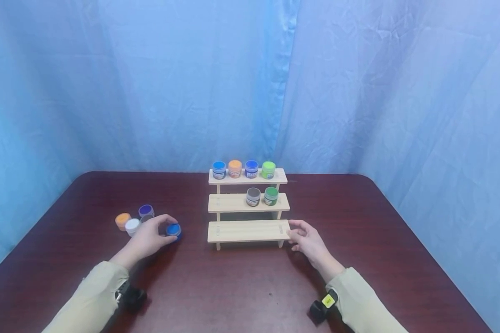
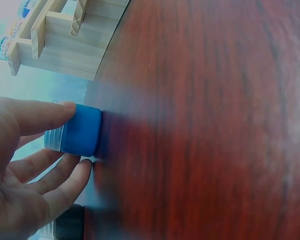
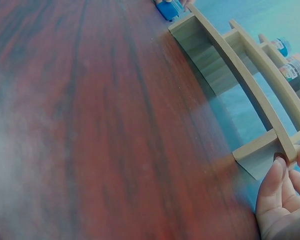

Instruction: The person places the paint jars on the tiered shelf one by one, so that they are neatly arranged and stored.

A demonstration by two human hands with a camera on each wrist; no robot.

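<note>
Hands [image 1: 147,237] [image 1: 309,243], squat clear-rimmed blue jar [image 2: 82,131]

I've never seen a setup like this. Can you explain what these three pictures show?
There is no machine: a person works bare-handed. The widest picture comes from a head-worn camera, the other two from a camera on each wrist. On the dark red table stands a three-step wooden rack with six jars on its upper two steps. The left hand pinches a blue jar near four other jars. The right hand grips the right end of the rack's lowest step.
</note>
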